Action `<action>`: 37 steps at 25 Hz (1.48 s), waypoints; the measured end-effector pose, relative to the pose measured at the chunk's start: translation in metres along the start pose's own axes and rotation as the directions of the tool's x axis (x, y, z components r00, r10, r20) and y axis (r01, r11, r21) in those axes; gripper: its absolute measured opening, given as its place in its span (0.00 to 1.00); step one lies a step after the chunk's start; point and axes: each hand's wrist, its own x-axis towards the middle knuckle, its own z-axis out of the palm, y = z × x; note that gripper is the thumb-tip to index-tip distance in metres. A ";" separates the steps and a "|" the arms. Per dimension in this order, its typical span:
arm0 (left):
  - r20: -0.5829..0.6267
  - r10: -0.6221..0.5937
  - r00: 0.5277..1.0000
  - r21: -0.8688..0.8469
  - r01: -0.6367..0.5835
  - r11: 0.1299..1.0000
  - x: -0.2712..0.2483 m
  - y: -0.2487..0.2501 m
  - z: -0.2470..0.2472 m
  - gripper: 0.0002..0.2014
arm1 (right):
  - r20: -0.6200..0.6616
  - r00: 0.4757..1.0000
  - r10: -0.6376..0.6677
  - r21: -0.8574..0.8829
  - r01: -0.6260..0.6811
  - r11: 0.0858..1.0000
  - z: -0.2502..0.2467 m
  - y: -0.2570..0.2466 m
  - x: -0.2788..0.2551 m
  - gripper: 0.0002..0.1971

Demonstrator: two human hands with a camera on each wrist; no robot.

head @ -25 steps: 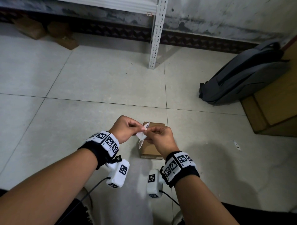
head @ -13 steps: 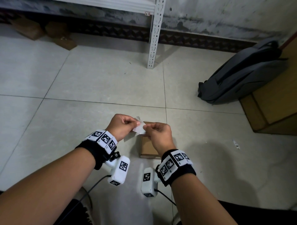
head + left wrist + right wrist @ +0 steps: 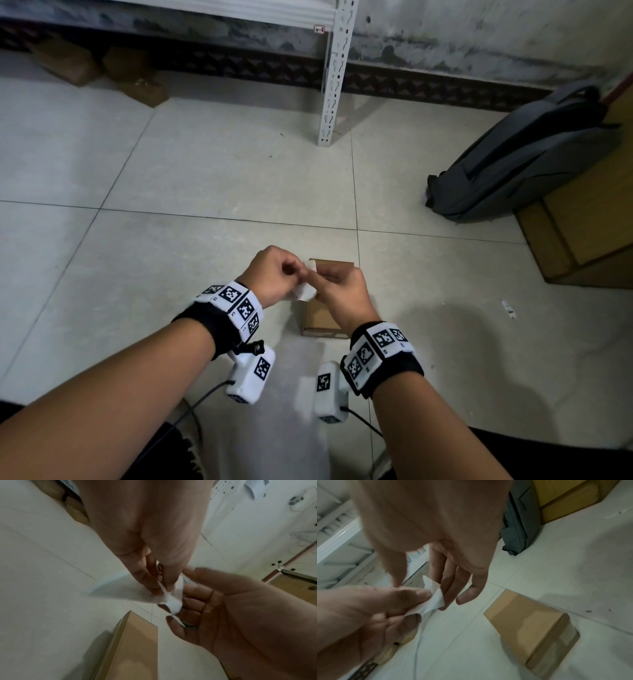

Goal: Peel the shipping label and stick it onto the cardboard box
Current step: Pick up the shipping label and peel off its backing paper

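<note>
A small white shipping label is held between both hands above the floor, and it looks bent and blurred. My left hand pinches it from the left with thumb and fingers. My right hand pinches it from the right. In the left wrist view the label folds between the left fingertips and the right hand. The right wrist view shows the label pinched beside the right fingers. The small brown cardboard box lies shut on the floor tiles under the hands, partly hidden by them.
A grey backpack leans against a large brown carton at the right. A white shelf upright stands on the floor ahead. Brown parcels lie by the far left wall. A small paper scrap is on the tiles.
Both hands have kept their hold on the label and turned it; it stood upright between the fingertips, and now it hangs bent below them.
</note>
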 end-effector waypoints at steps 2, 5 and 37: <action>0.029 -0.005 1.000 -0.049 0.007 0.999 0.001 -0.002 -0.002 0.02 | -0.044 0.998 0.046 0.036 -0.044 0.998 -0.004 0.000 0.001 0.13; 0.033 -0.042 0.999 -0.043 0.044 0.998 0.004 -0.004 -0.004 0.04 | -0.086 0.996 0.009 -0.113 -0.019 0.993 -0.005 0.001 0.002 0.05; 0.038 -0.277 0.960 -0.346 0.273 0.898 0.003 0.014 -0.002 0.05 | -0.106 0.988 0.112 0.088 -0.103 0.991 -0.006 -0.009 0.004 0.10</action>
